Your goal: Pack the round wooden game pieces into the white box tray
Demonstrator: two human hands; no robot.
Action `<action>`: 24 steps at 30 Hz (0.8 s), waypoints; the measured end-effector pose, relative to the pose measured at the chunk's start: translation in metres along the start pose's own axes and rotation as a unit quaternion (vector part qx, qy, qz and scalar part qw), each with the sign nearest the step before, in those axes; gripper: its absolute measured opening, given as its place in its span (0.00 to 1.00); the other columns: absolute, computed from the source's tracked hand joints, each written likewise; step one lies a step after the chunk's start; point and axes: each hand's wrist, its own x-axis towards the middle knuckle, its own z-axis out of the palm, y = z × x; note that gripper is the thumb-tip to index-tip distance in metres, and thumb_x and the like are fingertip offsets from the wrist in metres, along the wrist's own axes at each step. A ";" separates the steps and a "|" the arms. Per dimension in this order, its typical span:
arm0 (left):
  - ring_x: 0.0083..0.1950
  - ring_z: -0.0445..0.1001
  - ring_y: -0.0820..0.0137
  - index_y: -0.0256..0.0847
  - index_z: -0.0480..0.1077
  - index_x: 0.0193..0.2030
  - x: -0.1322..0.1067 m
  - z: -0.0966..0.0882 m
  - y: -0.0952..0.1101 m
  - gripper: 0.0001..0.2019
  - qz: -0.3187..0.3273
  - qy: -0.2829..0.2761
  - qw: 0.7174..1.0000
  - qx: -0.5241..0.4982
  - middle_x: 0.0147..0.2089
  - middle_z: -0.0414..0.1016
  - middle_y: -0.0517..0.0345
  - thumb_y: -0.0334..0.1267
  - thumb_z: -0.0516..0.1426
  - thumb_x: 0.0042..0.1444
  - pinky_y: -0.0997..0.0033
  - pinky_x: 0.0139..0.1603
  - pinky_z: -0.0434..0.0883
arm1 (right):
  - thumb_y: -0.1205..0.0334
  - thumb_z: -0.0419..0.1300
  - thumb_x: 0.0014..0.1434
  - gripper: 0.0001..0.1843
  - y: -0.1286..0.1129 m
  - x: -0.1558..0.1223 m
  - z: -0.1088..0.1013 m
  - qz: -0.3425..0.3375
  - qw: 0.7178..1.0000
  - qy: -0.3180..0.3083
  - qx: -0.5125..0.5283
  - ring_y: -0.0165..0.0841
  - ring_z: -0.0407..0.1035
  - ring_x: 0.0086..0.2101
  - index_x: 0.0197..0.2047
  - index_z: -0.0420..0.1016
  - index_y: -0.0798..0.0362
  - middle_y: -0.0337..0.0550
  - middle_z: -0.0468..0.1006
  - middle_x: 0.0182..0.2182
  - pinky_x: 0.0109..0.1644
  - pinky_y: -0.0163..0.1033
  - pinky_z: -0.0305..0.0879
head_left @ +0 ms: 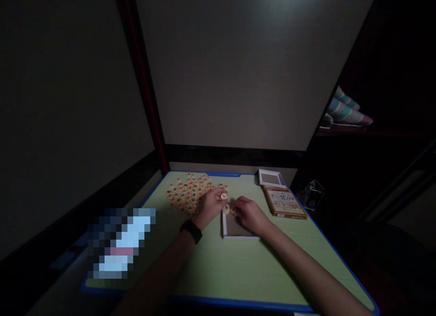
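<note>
My left hand (214,202), with a black band on its wrist, pinches a round Chinese chess piece (224,196) at its fingertips. The piece's marked face shows. Over a shallow white-rimmed box (240,238) with a grey-brown floor, my right hand (251,212) has its fingers closed on another Chinese chess piece (233,211), partly hidden by them. Beside that, a piece with a dark character (226,209) lies at the box's far left corner. A loose pile of pieces (185,193), marked in red and dark, spreads on the table beyond my left hand.
An orange-edged printed box (285,202) lies at the right of the green table (211,270), with a white-rimmed tray (271,178) behind it. A blurred-out bright object (127,243) is at the left. A wall panel (231,79) rises behind the table.
</note>
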 end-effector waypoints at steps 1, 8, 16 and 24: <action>0.32 0.78 0.73 0.36 0.74 0.35 0.000 0.000 0.000 0.10 -0.006 -0.001 1.000 -0.003 0.32 0.81 0.57 0.26 0.62 0.42 0.80 0.30 0.72 | 0.79 0.58 0.52 0.13 0.000 0.000 0.000 0.004 1.000 -0.001 -0.002 0.33 0.71 0.36 0.35 0.77 0.54 0.44 0.76 0.36 0.41 0.33 0.64; 0.34 0.79 0.71 0.37 0.75 0.35 -0.002 0.001 0.001 0.10 -0.029 -0.008 0.999 -0.013 0.32 0.80 0.57 0.27 0.62 0.43 0.77 0.34 0.74 | 0.77 0.60 0.54 0.12 0.001 0.001 0.000 0.017 1.000 -0.020 -0.012 0.35 0.74 0.38 0.39 0.79 0.54 0.46 0.79 0.37 0.43 0.34 0.65; 0.31 0.77 0.74 0.36 0.74 0.36 -0.001 -0.001 0.000 0.11 -0.027 -0.008 1.000 0.002 0.30 0.79 0.58 0.25 0.60 0.43 0.80 0.30 0.71 | 0.78 0.59 0.53 0.13 0.002 0.001 0.004 0.012 1.000 -0.005 0.003 0.35 0.73 0.36 0.38 0.78 0.54 0.46 0.78 0.35 0.42 0.35 0.66; 0.27 0.72 0.77 0.37 0.71 0.38 -0.005 0.001 0.007 0.13 0.005 -0.001 0.999 0.041 0.31 0.77 0.60 0.25 0.60 0.43 0.81 0.25 0.65 | 0.77 0.61 0.51 0.14 -0.001 0.000 -0.004 0.013 0.999 0.032 0.011 0.35 0.72 0.36 0.41 0.77 0.54 0.44 0.77 0.34 0.41 0.36 0.67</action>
